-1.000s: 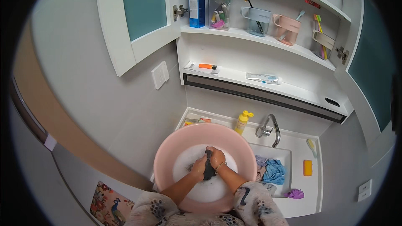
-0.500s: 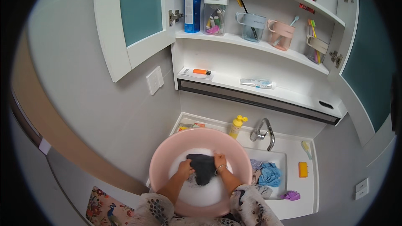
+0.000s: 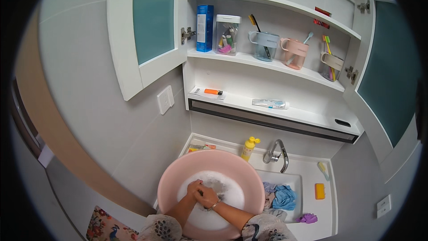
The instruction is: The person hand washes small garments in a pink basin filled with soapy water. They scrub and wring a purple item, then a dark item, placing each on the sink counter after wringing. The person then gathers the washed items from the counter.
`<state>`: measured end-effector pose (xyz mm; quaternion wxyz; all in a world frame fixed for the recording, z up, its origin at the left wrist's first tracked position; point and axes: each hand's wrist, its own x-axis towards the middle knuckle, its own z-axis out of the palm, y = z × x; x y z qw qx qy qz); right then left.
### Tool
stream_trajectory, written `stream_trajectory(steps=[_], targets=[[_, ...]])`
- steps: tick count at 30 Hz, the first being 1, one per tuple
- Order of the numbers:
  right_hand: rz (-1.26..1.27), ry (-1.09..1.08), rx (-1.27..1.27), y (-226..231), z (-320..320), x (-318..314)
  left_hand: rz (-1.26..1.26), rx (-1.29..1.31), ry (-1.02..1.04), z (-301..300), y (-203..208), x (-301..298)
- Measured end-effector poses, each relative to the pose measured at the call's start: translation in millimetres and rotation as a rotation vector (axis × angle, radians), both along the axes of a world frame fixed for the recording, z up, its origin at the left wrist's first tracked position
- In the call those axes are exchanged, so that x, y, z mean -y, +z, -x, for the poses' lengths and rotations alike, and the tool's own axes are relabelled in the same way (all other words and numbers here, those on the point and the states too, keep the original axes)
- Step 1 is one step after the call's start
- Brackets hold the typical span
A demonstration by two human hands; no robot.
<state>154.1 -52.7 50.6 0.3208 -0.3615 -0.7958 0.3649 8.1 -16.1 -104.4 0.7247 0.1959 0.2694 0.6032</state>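
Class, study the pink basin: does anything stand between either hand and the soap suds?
Nothing visible does. The left hand and right hand meet inside the pink basin, with suds showing around them; whatever they may enclose is hidden.

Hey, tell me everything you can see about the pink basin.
The pink basin is wide, round and deep, with smooth, sloping walls that look like plastic. It is open side up at the left of the counter, overlapping the sink in this view. White suds lie inside. The left hand and right hand are together over them; whether the forearms touch it is unclear.
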Motion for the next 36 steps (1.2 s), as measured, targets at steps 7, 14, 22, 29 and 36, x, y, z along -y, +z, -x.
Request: stream_trajectory(steps=[7,14,22,29,36], targets=[[-0.09,-0.194,0.486,5.9,-22.0,-42.8,0.371,-0.27,0.206,-84.6,127.0,24.0],[-0.246,-0.098,0.571,-0.1,-10.2,-37.5,0.52,-0.017,0.274,-72.4,115.3,19.6],[-0.499,-0.095,0.483,-22.4,5.9,-2.9,0.438,-0.005,0.31,-37.6,64.5,8.3],[0.516,-0.749,-0.198,-108.5,-63.3,-94.8,0.514,-0.169,0.363,-65.0,113.2,8.4],[0.459,0.05,0.459,-133.4,-55.3,-82.0,-0.014,-1.557,-0.117,0.2,-39.4,7.5]])
